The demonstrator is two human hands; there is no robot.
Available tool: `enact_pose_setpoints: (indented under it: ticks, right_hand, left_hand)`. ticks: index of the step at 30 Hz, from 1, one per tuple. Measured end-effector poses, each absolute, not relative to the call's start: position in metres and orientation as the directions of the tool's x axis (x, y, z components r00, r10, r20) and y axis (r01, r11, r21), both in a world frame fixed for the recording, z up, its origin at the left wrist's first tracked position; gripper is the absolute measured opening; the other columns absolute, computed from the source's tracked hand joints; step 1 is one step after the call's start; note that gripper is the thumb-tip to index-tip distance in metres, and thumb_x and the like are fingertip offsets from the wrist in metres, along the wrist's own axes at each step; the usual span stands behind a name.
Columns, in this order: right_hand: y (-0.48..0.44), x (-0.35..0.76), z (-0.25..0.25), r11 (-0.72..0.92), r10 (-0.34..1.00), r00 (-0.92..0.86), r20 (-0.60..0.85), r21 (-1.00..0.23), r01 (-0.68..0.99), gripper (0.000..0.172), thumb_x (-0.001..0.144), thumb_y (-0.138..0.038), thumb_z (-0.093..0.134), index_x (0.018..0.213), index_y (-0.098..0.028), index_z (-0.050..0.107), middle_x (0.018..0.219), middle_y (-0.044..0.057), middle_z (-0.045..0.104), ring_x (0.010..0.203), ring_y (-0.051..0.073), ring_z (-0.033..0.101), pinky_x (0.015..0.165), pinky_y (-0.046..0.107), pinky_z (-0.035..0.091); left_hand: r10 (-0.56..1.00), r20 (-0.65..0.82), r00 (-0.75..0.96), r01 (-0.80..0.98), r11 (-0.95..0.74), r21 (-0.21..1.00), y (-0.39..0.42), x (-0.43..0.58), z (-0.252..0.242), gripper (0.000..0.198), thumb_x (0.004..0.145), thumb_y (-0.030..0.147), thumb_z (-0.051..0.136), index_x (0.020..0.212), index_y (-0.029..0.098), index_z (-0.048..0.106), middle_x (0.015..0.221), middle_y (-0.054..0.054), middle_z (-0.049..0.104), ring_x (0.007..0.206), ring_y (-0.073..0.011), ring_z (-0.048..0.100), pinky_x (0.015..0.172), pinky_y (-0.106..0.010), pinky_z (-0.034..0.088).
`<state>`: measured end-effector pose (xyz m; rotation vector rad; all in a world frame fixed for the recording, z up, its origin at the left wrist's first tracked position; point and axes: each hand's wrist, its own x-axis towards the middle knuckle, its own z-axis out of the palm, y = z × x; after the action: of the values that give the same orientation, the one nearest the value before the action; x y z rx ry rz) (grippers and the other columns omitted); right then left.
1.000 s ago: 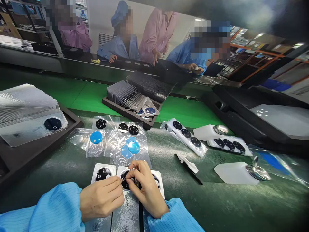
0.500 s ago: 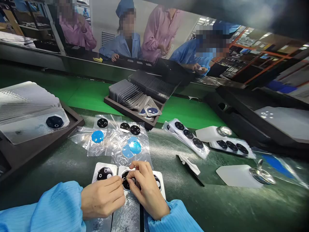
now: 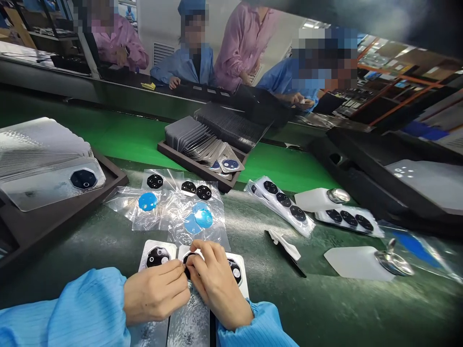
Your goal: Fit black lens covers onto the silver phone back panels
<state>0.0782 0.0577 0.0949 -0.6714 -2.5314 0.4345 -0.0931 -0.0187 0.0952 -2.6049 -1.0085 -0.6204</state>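
Observation:
Three silvery phone back covers lie side by side in front of me, each with a black camera lens plate at its top. On the left cover (image 3: 147, 332) the lens plate (image 3: 158, 257) shows fully. My left hand (image 3: 157, 291), its fingers pressed together, rests over the left and middle covers, fingertips at the edge of the middle lens plate (image 3: 186, 271). Arched over that plate is my right hand (image 3: 219, 284), thumb and fingers bent together in a pinch. Whatever sits between either hand's fingertips is hidden. The right cover (image 3: 243, 284) is partly behind my right hand.
Clear film with blue discs (image 3: 203, 218) and black lens plates (image 3: 155, 181) lies ahead. Dark trays with covers stand left (image 3: 115, 180), centre (image 3: 191, 163) and right (image 3: 336, 159). Rightward are bagged lens plates (image 3: 283, 199), a white cloth (image 3: 285, 244) and metal-topped bottles (image 3: 354, 261). Several people sit or stand opposite.
My right hand has shifted slightly left, its fingers now covering more of the middle lens plate. My left hand stays nearly in place. The view has moved slightly.

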Motion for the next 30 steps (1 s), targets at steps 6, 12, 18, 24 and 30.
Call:
enact_pose_setpoints:
  ticks: [6, 12, 18, 24, 30]
  right_hand:
    - [0.06, 0.081, 0.089, 0.83, 0.537, -0.734, 0.415, -0.413, 0.374, 0.015, 0.089, -0.007, 0.048, 0.087, -0.019, 0.056, 0.107, 0.009, 0.057, 0.095, 0.024, 0.049, 0.078, 0.038, 0.046]
    - [0.061, 0.081, 0.089, 0.823, 0.543, -0.74, 0.396, -0.423, 0.378, 0.016, 0.089, -0.007, 0.049, 0.087, -0.02, 0.057, 0.108, 0.009, 0.057, 0.097, 0.023, 0.049, 0.08, 0.037, 0.047]
    - [0.061, 0.082, 0.097, 0.829, 0.53, -0.759, 0.379, -0.419, 0.37, 0.016, 0.089, -0.007, 0.051, 0.087, -0.021, 0.058, 0.106, 0.008, 0.057, 0.097, 0.023, 0.05, 0.08, 0.037, 0.048]
    - [0.061, 0.082, 0.098, 0.842, 0.511, -0.778, 0.365, -0.393, 0.369, 0.016, 0.092, -0.008, 0.049, 0.088, -0.02, 0.059, 0.104, 0.009, 0.057, 0.094, 0.023, 0.05, 0.078, 0.037, 0.047]
    - [0.061, 0.083, 0.099, 0.838, 0.514, -0.781, 0.356, -0.402, 0.369, 0.016, 0.092, -0.007, 0.048, 0.087, -0.019, 0.058, 0.103, 0.009, 0.057, 0.094, 0.022, 0.049, 0.078, 0.037, 0.047]
  left_hand:
    - [0.573, 0.469, 0.673, 0.684, -0.723, -0.099, -0.017, -0.093, 0.095, 0.024, 0.09, 0.003, 0.042, 0.079, 0.01, 0.062, 0.08, -0.009, 0.065, 0.081, -0.021, 0.066, 0.086, -0.037, 0.055]
    - [0.58, 0.473, 0.663, 0.688, -0.721, -0.08, -0.018, -0.093, 0.093, 0.021, 0.09, 0.003, 0.044, 0.079, 0.01, 0.061, 0.079, -0.009, 0.064, 0.08, -0.0207, 0.066, 0.087, -0.038, 0.055]
    - [0.585, 0.466, 0.664, 0.691, -0.718, -0.086, -0.019, -0.093, 0.093, 0.022, 0.09, 0.003, 0.044, 0.079, 0.01, 0.061, 0.08, -0.009, 0.065, 0.081, -0.0212, 0.066, 0.086, -0.038, 0.055]
    - [0.587, 0.477, 0.654, 0.698, -0.712, -0.08, -0.018, -0.093, 0.093, 0.022, 0.09, 0.004, 0.044, 0.078, 0.01, 0.061, 0.08, -0.009, 0.065, 0.082, -0.0215, 0.066, 0.085, -0.038, 0.056]
    - [0.586, 0.462, 0.666, 0.691, -0.718, -0.084, -0.019, -0.093, 0.093, 0.021, 0.089, 0.003, 0.045, 0.079, 0.01, 0.061, 0.08, -0.009, 0.064, 0.081, -0.0216, 0.066, 0.085, -0.038, 0.056]
